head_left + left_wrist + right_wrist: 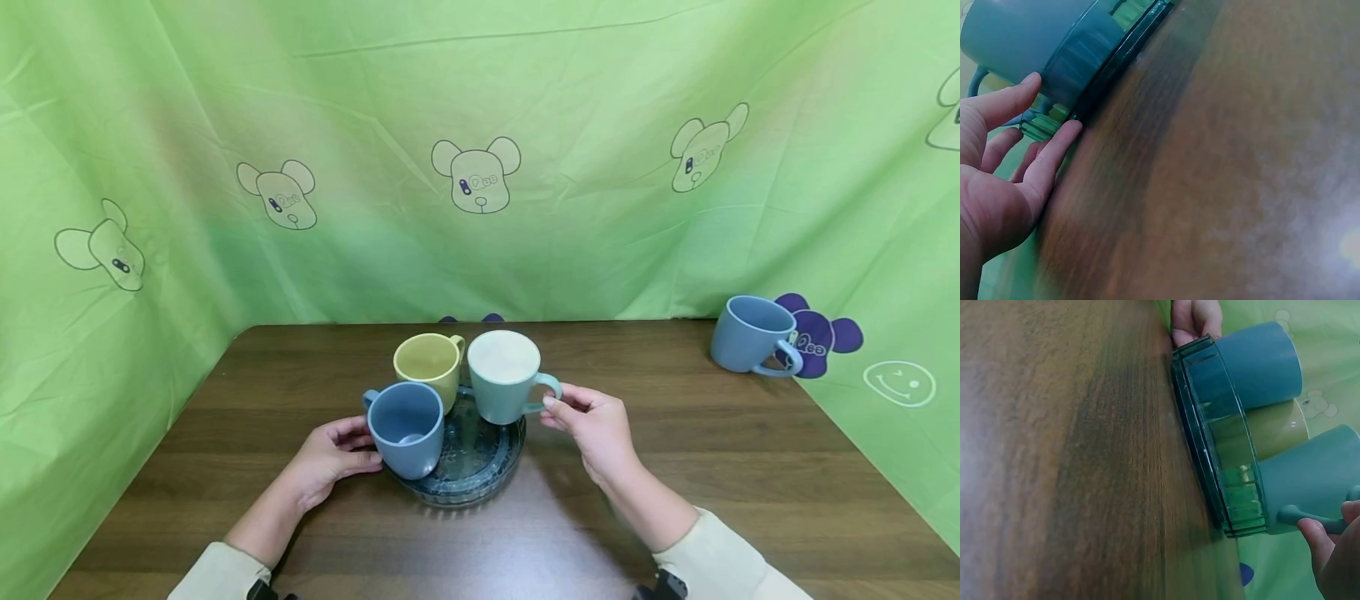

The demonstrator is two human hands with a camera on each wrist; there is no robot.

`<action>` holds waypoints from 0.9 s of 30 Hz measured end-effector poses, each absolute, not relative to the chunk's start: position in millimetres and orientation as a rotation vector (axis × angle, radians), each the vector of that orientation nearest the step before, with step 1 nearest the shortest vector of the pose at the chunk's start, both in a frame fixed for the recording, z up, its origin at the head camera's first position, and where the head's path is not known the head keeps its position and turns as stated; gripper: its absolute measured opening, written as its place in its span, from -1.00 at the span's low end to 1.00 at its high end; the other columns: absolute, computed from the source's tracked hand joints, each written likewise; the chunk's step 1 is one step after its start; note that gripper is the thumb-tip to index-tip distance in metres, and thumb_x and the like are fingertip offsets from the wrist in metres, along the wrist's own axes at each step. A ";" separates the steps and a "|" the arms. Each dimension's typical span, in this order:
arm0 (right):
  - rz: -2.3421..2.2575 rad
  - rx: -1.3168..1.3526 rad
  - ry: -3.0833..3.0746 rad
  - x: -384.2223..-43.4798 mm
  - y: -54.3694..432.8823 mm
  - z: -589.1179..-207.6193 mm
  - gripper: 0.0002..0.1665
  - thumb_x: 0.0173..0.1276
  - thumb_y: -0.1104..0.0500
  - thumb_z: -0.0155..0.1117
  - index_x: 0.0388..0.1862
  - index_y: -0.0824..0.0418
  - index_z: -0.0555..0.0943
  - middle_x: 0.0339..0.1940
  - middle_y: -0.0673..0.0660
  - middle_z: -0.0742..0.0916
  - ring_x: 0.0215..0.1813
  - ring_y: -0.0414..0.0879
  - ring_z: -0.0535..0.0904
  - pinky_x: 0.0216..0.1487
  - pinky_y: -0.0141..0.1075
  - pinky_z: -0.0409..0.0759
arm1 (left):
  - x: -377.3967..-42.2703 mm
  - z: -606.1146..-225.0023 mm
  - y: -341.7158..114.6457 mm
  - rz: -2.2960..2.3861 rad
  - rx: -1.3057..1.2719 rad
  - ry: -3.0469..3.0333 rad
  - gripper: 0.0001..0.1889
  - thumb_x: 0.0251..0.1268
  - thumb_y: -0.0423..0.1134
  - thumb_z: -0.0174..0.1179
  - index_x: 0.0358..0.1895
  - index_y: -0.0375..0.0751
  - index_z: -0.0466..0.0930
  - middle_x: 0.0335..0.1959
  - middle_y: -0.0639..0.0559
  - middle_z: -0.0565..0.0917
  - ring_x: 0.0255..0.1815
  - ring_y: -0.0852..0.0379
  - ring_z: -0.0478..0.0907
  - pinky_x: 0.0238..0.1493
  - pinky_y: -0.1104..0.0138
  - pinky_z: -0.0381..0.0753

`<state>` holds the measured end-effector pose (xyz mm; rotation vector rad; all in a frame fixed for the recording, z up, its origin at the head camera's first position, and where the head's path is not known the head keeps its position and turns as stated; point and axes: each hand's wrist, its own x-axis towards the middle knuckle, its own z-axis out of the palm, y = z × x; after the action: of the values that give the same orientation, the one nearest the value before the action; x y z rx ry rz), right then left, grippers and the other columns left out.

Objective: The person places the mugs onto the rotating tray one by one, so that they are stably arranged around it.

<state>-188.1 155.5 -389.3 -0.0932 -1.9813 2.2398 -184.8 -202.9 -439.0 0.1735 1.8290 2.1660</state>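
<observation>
While left grip (pixel 328 458) touches dish (pixel 482 458), right (pixel 597 425) pinches handle (pixel 552 382).

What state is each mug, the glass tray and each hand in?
Glass tray: flat on table
Near blue mug: upright in tray, looks empty
Yellow mug: upright in tray, looks empty
Teal mug: about upright, held; base contact unclear
Far blue mug: upright on table
Left hand: fingers at tray's edge
Right hand: pinching teal mug's handle
</observation>
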 end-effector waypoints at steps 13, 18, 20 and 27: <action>2.262 -0.098 -1.951 -194.3 143.5 -390.4 -0.65 0.21 0.57 0.26 -0.02 0.72 0.52 -0.46 0.10 0.69 -0.43 -0.13 0.68 -0.25 -0.23 0.72 | -182.8 -437.7 -202.2 2.261 0.131 1.785 -0.65 0.04 -0.68 0.29 -0.16 -0.21 0.64 -0.10 -0.10 0.66 -0.06 0.11 0.62 -0.05 0.14 0.67; 2.273 -0.102 -1.948 -196.4 142.1 -393.1 -0.66 0.21 0.58 0.26 -0.02 0.72 0.52 -0.46 0.10 0.69 -0.42 -0.14 0.69 -0.25 -0.24 0.72 | -182.0 -437.9 -200.6 2.291 0.091 1.758 -0.65 0.04 -0.70 0.27 -0.17 -0.23 0.63 -0.15 -0.11 0.66 -0.11 0.11 0.65 -0.06 0.15 0.68; 2.269 -0.107 -1.952 -197.0 141.1 -393.8 -0.66 0.21 0.57 0.26 -0.03 0.72 0.53 -0.45 0.10 0.68 -0.42 -0.13 0.69 -0.25 -0.24 0.72 | -182.2 -439.1 -200.2 2.300 0.073 1.752 -0.65 0.03 -0.71 0.27 -0.17 -0.23 0.63 -0.16 -0.10 0.66 -0.12 0.11 0.65 -0.07 0.15 0.68; 2.268 -0.145 -1.965 -199.0 137.0 -399.4 -0.66 0.21 0.58 0.25 -0.03 0.73 0.52 -0.46 0.10 0.69 -0.45 -0.13 0.69 -0.26 -0.26 0.72 | -183.3 -443.9 -198.9 2.313 0.053 1.741 -0.62 0.02 -0.72 0.26 -0.18 -0.20 0.63 -0.17 -0.10 0.65 -0.13 0.10 0.65 -0.08 0.14 0.68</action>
<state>-199.0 137.0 -399.4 -0.1455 -1.9647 2.2683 -183.3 -198.9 -443.9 0.0532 1.7410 2.3132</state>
